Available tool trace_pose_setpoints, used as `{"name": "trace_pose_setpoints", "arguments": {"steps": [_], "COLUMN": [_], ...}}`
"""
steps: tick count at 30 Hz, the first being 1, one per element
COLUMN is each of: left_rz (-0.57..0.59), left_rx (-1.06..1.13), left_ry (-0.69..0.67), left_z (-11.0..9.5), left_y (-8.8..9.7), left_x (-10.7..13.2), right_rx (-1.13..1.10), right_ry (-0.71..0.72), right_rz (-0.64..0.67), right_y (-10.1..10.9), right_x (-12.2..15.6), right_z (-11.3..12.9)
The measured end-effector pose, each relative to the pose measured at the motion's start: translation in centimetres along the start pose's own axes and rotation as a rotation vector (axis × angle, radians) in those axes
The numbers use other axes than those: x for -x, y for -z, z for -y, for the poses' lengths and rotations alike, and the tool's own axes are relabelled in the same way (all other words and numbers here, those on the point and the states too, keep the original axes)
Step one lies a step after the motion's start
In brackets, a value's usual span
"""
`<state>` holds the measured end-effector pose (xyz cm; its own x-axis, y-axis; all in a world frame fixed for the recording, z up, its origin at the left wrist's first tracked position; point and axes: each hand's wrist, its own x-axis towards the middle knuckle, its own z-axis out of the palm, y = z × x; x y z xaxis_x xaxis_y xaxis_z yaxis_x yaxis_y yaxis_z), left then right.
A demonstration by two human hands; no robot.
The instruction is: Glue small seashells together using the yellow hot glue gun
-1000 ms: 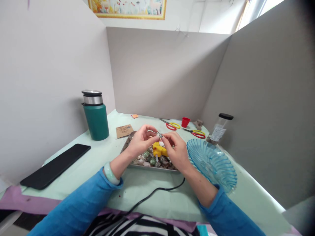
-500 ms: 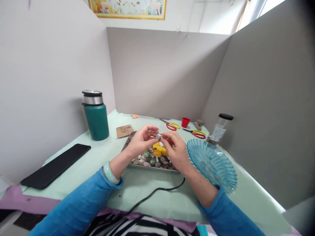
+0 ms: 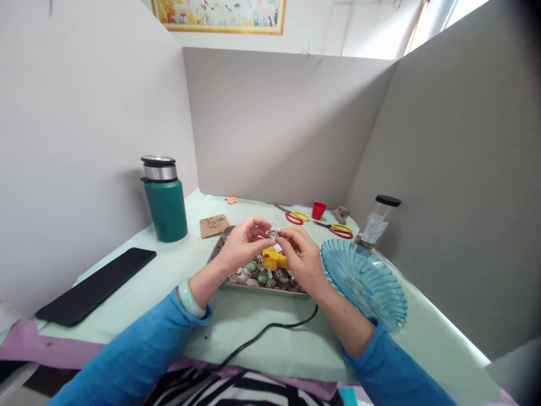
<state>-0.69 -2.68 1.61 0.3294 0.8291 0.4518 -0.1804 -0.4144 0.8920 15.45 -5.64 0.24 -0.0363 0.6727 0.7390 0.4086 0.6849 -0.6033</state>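
Observation:
Between the fingertips of both hands is a small grey-and-white shell (image 3: pixel 273 234), partly covered by the fingers. My left hand (image 3: pixel 246 242), with a pale green bangle on its wrist, pinches it from the left. On the other side, my right hand (image 3: pixel 302 254) grips it with thumb and fingers. Just below the hands lies a yellow glue gun (image 3: pixel 274 259), its nozzle toward me, on top of a metal tray (image 3: pixel 270 291) of shells and pebbles. Part of the gun is hidden by my right hand.
A green flask (image 3: pixel 164 208) and a black flat case (image 3: pixel 99 285) stand left. Right are a blue ribbed plate (image 3: pixel 366 282) and a black-lidded jar (image 3: pixel 378 220). Behind lie scissors (image 3: pixel 296 216), more scissors (image 3: pixel 338 229) and a red cup (image 3: pixel 319 211). A black cord (image 3: pixel 262 332) crosses the front.
The shell has turned slightly between my fingertips, showing a different side. Both hands have stayed in nearly the same place.

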Motion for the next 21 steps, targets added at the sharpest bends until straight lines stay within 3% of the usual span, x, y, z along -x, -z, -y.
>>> {"name": "trace_pose_setpoints", "arguments": {"steps": [4, 8, 16, 21], "left_rz": [0.006, 0.007, -0.035, -0.003], "left_rx": [-0.015, -0.075, -0.439, -0.532], "left_ry": [0.009, -0.030, -0.273, -0.375], "left_z": [-0.2, -0.3, 0.5, 0.3], "left_y": [-0.1, -0.3, 0.1, 0.0], "left_x": [0.0, 0.1, 0.3, 0.5], "right_rx": [0.001, -0.025, -0.254, -0.301], "right_ry": [-0.053, -0.066, -0.286, -0.305], "right_rz": [-0.058, 0.006, 0.090, 0.107], "right_y": [0.0, -0.1, -0.4, -0.2], "right_x": [-0.1, -0.1, -0.2, -0.3], "right_z": [-0.1, -0.4, -1.2, -1.0]}}
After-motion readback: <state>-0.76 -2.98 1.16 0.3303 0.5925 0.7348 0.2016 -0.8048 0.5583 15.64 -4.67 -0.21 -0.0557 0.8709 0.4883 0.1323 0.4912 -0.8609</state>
